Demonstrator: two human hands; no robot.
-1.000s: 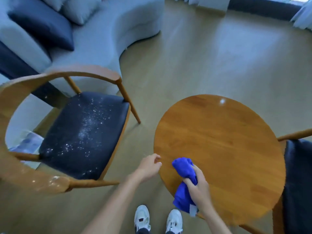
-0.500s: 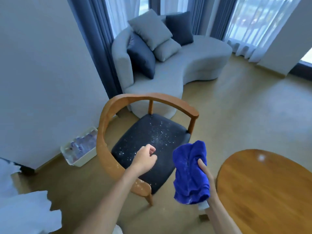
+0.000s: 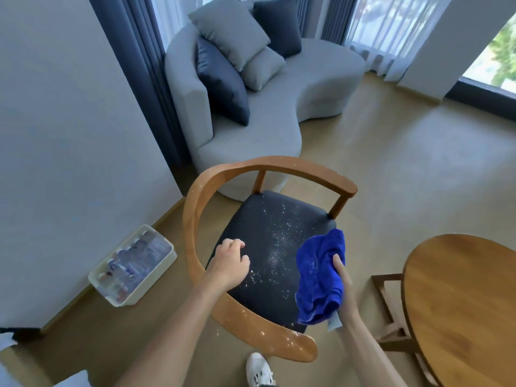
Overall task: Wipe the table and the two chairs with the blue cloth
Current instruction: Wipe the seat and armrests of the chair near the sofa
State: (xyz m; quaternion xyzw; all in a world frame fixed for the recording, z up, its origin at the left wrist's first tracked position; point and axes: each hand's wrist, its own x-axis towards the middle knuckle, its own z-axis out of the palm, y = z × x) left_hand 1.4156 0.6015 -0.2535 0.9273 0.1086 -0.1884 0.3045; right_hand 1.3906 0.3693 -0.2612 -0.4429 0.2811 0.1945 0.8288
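A wooden armchair (image 3: 195,208) with a curved back stands in the middle. White crumbs lie scattered over its dark seat (image 3: 268,219) and along the near arm. My right hand (image 3: 344,286) grips the bunched blue cloth (image 3: 318,277) and holds it over the seat's right edge. My left hand (image 3: 230,263) hovers over the seat's left side, fingers curled with nothing in them. The round wooden table (image 3: 463,305) fills the lower right corner. A second chair does not show here.
A grey curved sofa (image 3: 279,113) with several cushions sits behind the chair. A white tray (image 3: 131,266) of small items rests on the floor by the left wall. Dark curtains hang at the windows. My white shoe (image 3: 259,370) shows at the bottom.
My view swung from the table to the chair. The right hand lifted the cloth off the table and brought it over the chair's seat; the left hand moved over the seat too.
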